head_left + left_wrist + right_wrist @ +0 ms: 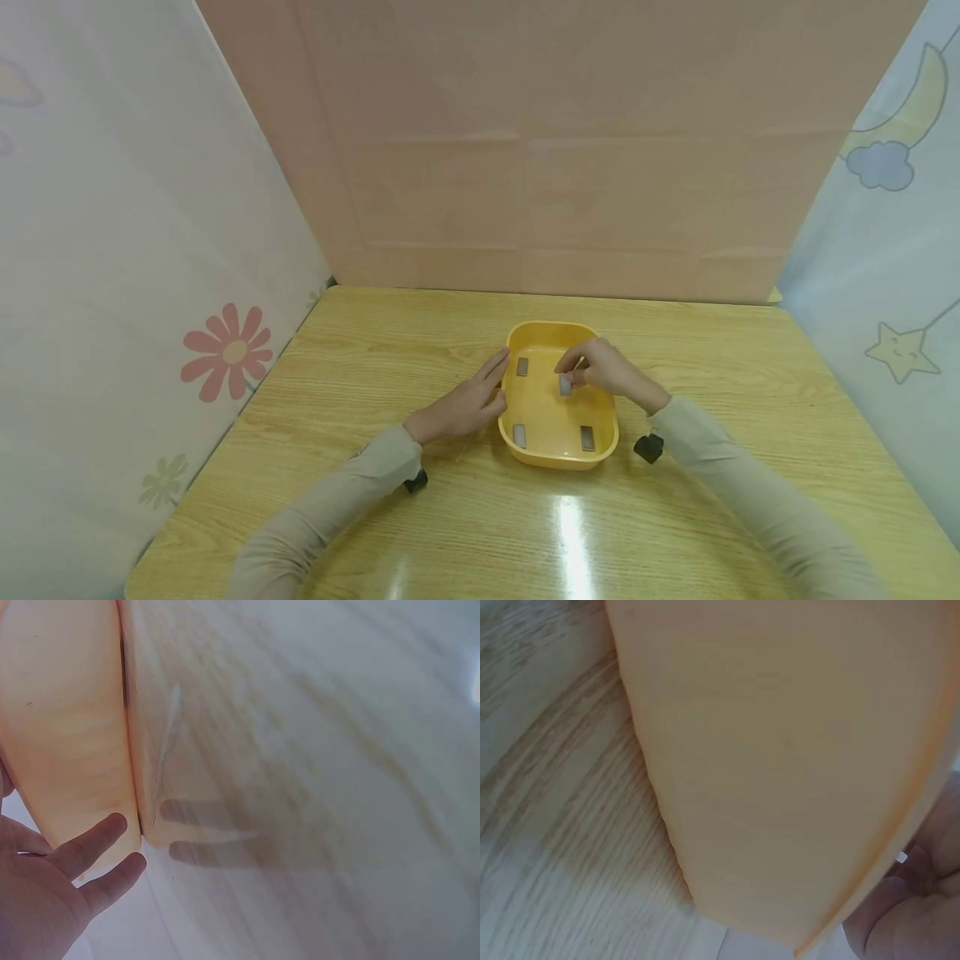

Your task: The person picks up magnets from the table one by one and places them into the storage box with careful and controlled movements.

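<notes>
A yellow plastic basin (558, 462) stands on the wooden table. My right hand (603, 367) reaches over its right rim and pinches a small grey rectangular block (565, 384) above the basin floor. In the right wrist view the basin wall (780, 750) hides most of the right hand (922, 900); a bright speck shows between the fingers. On the left side my left hand (465, 407) touches the basin with extended fingers. The left wrist view shows two straight fingers of the left hand (52, 892) by the outer wall (67, 712).
Inside the basin lie a grey piece at upper left (522, 367), another at lower left (519, 436) and a darker one at lower right (587, 438). The wooden table (420, 333) extends around the basin. A pinkish panel (555, 167) rises behind it, with patterned curtains at both sides.
</notes>
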The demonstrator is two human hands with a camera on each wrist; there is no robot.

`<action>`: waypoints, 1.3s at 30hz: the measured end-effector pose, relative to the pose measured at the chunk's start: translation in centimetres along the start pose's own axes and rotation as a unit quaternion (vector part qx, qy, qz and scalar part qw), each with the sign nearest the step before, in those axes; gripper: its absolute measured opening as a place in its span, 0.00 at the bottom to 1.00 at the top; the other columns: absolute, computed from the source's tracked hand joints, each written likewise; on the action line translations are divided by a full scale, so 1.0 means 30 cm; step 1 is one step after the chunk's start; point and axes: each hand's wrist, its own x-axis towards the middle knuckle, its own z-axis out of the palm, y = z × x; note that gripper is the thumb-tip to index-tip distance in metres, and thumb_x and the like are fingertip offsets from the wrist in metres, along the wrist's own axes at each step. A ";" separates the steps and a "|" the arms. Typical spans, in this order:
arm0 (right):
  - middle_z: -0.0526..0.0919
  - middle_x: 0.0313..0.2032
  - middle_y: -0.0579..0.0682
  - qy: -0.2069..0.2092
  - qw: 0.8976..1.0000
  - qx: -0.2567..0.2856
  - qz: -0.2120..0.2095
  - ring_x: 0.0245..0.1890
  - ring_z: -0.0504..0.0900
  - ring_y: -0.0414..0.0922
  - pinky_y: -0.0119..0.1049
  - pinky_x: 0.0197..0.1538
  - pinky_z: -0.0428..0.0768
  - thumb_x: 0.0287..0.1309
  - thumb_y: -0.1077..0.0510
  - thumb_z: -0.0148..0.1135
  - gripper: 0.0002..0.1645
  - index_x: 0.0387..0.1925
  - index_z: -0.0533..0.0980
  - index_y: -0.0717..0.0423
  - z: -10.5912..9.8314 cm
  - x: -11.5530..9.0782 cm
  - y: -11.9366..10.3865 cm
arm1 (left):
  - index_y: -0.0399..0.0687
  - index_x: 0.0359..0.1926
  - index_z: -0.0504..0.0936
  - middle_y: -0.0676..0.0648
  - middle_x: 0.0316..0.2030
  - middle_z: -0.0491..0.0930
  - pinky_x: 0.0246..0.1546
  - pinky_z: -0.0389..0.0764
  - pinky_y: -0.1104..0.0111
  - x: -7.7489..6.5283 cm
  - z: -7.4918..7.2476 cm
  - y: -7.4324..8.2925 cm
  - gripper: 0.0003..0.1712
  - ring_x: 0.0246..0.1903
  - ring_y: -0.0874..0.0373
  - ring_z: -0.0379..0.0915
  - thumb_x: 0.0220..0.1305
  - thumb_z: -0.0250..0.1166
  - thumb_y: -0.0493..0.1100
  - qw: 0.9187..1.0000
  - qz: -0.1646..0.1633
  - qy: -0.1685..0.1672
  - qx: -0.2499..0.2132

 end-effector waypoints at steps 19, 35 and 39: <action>0.85 0.29 0.52 0.002 0.997 -0.080 0.003 0.24 0.83 0.43 0.36 0.32 0.82 0.55 0.75 0.65 0.06 0.34 0.84 0.68 0.045 0.024 -0.010 | 0.37 0.78 0.38 0.49 0.78 0.31 0.28 0.76 0.71 -0.002 -0.004 0.010 0.37 0.17 0.65 0.62 0.77 0.44 0.43 1.000 -0.015 0.003 0.000; 0.85 0.28 0.49 0.019 0.991 -0.128 -0.030 0.26 0.81 0.40 0.40 0.36 0.81 0.52 0.72 0.69 0.05 0.30 0.84 0.62 0.068 0.029 0.009 | 0.36 0.78 0.38 0.48 0.78 0.31 0.25 0.75 0.72 -0.005 -0.003 0.011 0.38 0.16 0.65 0.61 0.77 0.44 0.42 1.000 -0.007 0.005 -0.005; 0.85 0.28 0.48 0.018 0.992 -0.124 -0.032 0.28 0.81 0.41 0.39 0.36 0.81 0.53 0.72 0.69 0.05 0.30 0.84 0.62 0.072 0.026 0.008 | 0.36 0.78 0.38 0.48 0.78 0.31 0.26 0.75 0.72 -0.006 -0.004 0.011 0.38 0.17 0.65 0.61 0.77 0.43 0.43 1.000 -0.007 0.002 -0.006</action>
